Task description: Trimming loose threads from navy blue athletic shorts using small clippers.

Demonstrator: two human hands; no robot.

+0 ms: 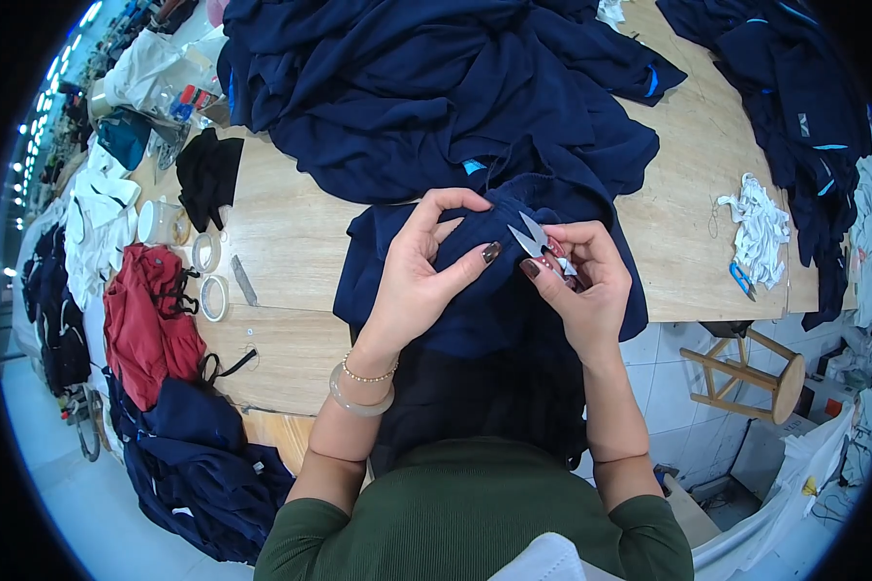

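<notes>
A navy blue garment (475, 315) hangs over the table's front edge toward me. My left hand (421, 257) pinches a gathered fold of it between thumb and fingers, close to a ribbed band. In my right hand (591, 271) is a pair of thread snips (530, 236) with red handles. Its two pointed blades stand apart and point up and left, just over the navy cloth and beside my left fingertips. I cannot make out any thread between the blades.
A large heap of navy garments (388, 87) covers the table's far middle. Tape rolls (214, 298), a red garment (145, 320) and a black cloth (208, 179) lie left. White scraps (758, 228) and blue-handled snips (742, 281) lie right. A wooden stool (790, 387) stands below the right edge.
</notes>
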